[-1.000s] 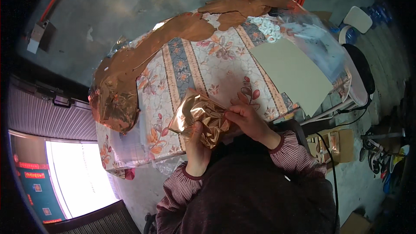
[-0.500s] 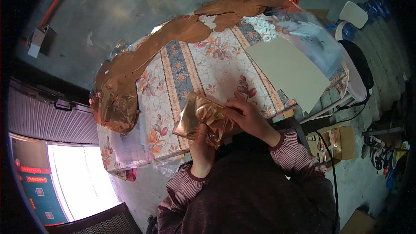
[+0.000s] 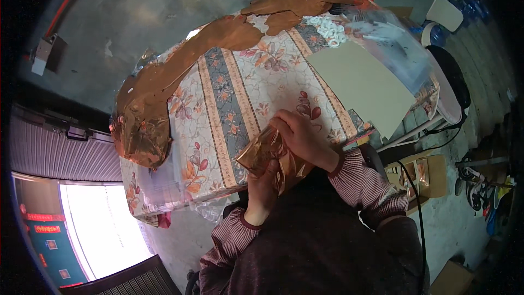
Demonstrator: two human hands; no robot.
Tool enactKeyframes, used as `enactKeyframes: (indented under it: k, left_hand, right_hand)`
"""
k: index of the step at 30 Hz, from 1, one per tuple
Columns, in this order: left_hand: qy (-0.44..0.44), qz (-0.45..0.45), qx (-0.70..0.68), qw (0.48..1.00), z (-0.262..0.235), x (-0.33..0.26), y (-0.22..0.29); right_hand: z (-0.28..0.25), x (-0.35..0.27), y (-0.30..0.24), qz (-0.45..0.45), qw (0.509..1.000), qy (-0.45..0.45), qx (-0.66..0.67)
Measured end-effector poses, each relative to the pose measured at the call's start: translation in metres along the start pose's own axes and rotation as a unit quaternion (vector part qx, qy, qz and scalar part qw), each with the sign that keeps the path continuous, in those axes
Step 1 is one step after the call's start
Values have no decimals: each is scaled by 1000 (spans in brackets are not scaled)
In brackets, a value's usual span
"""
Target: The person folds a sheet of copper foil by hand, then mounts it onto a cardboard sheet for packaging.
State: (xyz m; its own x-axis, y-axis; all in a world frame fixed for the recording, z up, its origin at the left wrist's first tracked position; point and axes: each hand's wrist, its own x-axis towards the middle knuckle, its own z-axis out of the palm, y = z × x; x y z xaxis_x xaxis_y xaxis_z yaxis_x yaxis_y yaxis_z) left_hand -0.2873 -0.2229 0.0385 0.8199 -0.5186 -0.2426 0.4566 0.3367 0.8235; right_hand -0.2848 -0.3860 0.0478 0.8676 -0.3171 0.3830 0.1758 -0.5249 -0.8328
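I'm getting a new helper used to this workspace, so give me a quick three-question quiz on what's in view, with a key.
1. Multiple choice: what do the left hand and right hand hold together?
a) scissors
b) a gold foil piece
c) a glass jar

2. True or false: the white rings lie farther from the person than the grey-green board.

3. Fill in: copper-coloured foil spreads along the far edge and the ____ end of the flowered tablecloth.

Key: 1 b; 2 true; 3 left.
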Motion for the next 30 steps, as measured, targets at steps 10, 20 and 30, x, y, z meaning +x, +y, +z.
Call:
enactKeyframes:
  k: [10, 20, 30]
  left_hand:
    - [-40, 10, -93, 995, -4, 5, 13]
    - [5, -25, -98, 995, 6, 9, 23]
    - [-11, -14, -87, 996, -8, 25, 37]
  right_hand:
    - [-23, -45, -13, 113, 989, -59, 71]
    - [-77, -34, -6, 35, 955, 17, -294]
    - [-123, -24, 40, 118, 864, -48, -486]
